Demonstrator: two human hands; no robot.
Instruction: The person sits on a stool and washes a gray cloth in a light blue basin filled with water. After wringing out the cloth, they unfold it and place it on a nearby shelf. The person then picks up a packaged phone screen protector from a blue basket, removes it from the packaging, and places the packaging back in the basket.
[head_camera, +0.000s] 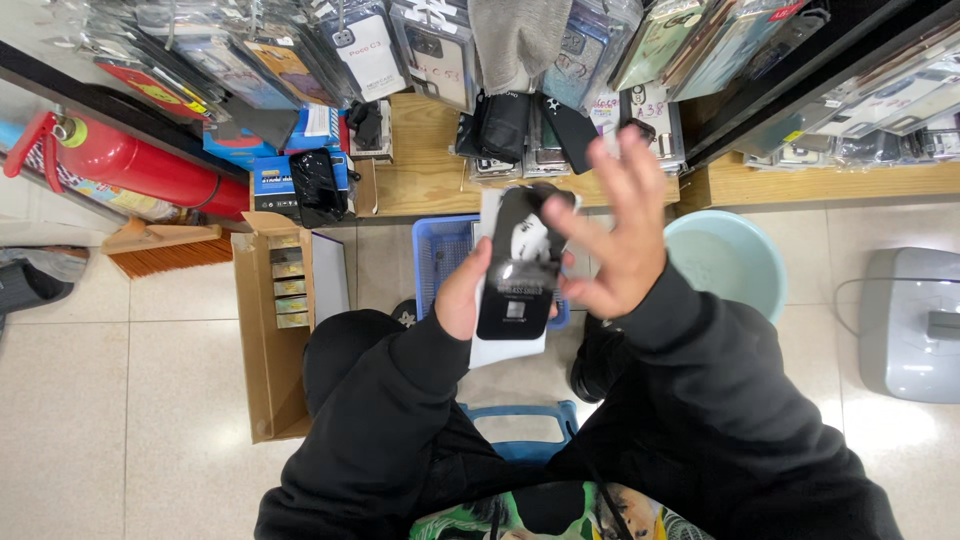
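Black sleeves nearest, above them a flat black phone case (520, 262) on its white card, glossy and rectangular. Left hand (462, 298) clamped on case's lower left edge, thumb across. Right hand (612, 232) spread wide, fingers splayed, touching case's upper right corner. Behind case, blue plastic basket (440, 256) with mesh walls; right of case, pale round bowl (735, 260).

Both arms, in black sleeves, reach forward and bend inward so the hands meet in front of the body. The left hand (462, 300) is curled closed in a grip, thumb uppermost, wrist straight. The right hand (612, 235), just beside and slightly above it, is spread, fingers (640, 165) splayed upward, thumb angled toward the left hand.
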